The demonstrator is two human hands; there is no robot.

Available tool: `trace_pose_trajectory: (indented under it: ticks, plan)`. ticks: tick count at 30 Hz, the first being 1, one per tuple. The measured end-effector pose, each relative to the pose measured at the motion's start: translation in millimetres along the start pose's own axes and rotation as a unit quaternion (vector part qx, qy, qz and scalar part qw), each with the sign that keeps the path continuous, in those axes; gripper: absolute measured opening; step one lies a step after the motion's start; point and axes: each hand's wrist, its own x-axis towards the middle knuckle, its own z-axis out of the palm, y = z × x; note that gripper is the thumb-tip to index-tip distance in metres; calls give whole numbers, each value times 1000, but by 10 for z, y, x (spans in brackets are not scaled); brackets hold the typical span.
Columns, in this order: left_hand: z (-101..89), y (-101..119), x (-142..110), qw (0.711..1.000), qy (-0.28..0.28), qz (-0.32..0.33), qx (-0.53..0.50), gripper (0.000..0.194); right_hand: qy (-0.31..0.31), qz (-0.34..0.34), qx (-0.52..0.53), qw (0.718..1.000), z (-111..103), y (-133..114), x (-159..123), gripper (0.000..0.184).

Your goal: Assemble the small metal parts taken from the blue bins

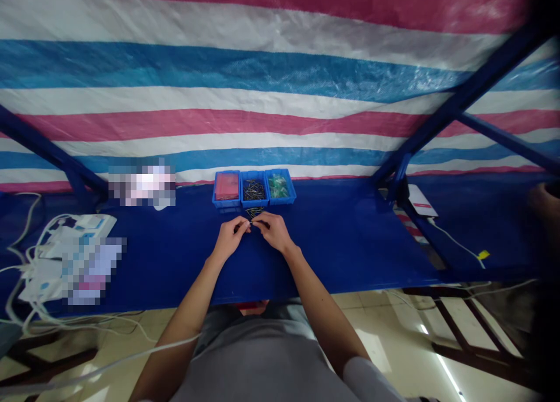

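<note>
Over the blue table, my left hand [231, 237] and my right hand [273, 231] are close together, thumbs and fingers pinched. What sits between their fingertips is too small to make out. Just beyond them lies a small loose pile of dark, thin screws or nails [255, 212]. Behind the pile, three blue bins stand side by side. The left bin [227, 203] holds flat red pieces, perhaps packets. More dark screws or nails [254, 189] fill the middle one. In the right bin [282, 201] are clear and green plastic packets [278, 186].
White power strips and tangled cables [48, 273] lie at the table's left end. At the right, a white device [422, 201] with a cable rests by the blue metal frame [437, 128]. A striped tarp [280, 69] hangs behind. Another person's hand [545, 201] shows at far right.
</note>
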Motion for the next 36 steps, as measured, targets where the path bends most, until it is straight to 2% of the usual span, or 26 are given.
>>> trace_pose_trajectory:
  ticks: [15, 24, 36]
  plan:
    - [1, 23, -3, 1000, -4, 4, 12, 32, -22, -5, -48, 999, 65, -28, -6, 15]
    - [5, 36, -3, 1000, 0, 5, 10, 31, -55, 4, -114, 992, 77, -42, -10, 22]
    - [11, 39, -1, 1000, -3, 3, -14, 30, -29, 19, -161, 986, 115, 15, -5, 48]
